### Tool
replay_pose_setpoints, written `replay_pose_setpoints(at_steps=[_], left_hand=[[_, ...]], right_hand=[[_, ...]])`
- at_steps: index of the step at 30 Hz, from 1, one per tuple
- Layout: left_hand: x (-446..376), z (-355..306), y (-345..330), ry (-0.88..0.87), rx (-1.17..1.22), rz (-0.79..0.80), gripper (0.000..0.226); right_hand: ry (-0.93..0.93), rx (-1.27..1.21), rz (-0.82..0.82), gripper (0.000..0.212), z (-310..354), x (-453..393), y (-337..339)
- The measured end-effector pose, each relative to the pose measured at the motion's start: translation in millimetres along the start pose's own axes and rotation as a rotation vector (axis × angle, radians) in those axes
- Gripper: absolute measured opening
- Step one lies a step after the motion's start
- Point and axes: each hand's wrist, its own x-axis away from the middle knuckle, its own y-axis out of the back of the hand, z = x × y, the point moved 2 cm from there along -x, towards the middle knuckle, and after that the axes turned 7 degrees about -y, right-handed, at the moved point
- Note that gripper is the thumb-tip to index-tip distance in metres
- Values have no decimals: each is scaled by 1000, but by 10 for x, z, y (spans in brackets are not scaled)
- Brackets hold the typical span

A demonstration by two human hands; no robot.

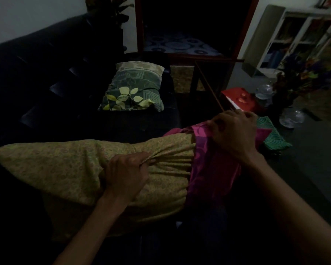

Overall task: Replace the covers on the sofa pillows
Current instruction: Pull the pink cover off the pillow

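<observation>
Bunching the soft yellow cover [55,165], left hand [126,176] clenches its wrinkled edge; right hand [235,134] grips the limp magenta cover [208,169] mid-frame.

- The pillow's [65,169] right end is hidden inside the pink cover [214,165].
- The right hand's [235,132] fingertips are buried in fabric.
- The sofa [36,73] is lost in darkness.

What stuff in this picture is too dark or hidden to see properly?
Head view only:
- Right hand fingertips: curled into the pink cover, so the grip itself is hidden.
- Yellow pillow lower edge: lost in darkness.
- Sofa: too dark for detail.
- Glass items on the table: blurred and dim.
- Left hand fingertips: buried in bunched yellow fabric.
</observation>
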Motion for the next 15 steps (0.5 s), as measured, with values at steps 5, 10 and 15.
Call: replay_pose_setpoints(at_steps=[5,10,15], left_hand=[[-313,-179,-6,67,-34,96,45],[-773,-490,-437,-16,102,335,72],[-674,-435,-583,26,124,144,32]], right_hand=[[-129,-152,118,44,-100,299,-36],[-186,-550,99,41,-197,412,-27],[-260,-555,26,20,-401,436,-30]])
